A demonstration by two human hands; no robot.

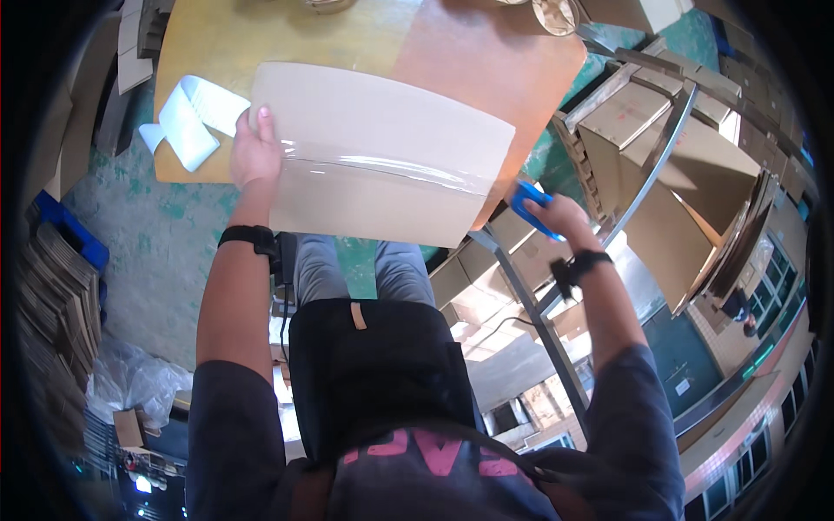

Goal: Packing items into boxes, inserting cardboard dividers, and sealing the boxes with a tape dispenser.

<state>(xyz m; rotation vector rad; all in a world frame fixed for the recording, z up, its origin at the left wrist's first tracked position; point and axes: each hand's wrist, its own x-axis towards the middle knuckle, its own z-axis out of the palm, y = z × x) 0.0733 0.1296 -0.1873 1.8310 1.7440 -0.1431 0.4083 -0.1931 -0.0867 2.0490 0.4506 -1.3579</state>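
A brown cardboard box [382, 122] lies on the worktable in front of me, with shiny clear tape [382, 165] running along its middle seam from left to right. My left hand [257, 154] grips the box's left edge, fingertips on the top face and the rest of the grip partly hidden. Off the right end of the box, my right hand [563, 217] is closed around a blue tape dispenser [532, 208], close to the end of the taped seam. A folded strip of white paper or labels [187, 122] rests just left of my left hand.
The worktable [347, 35] is yellow on the left and orange on the right; rolls of tape [554, 16] sit at its far edge. Large cartons [643, 122] and metal rails [665, 143] stand at right. Flattened cardboard [56, 295] and plastic wrap [135, 378] are at left.
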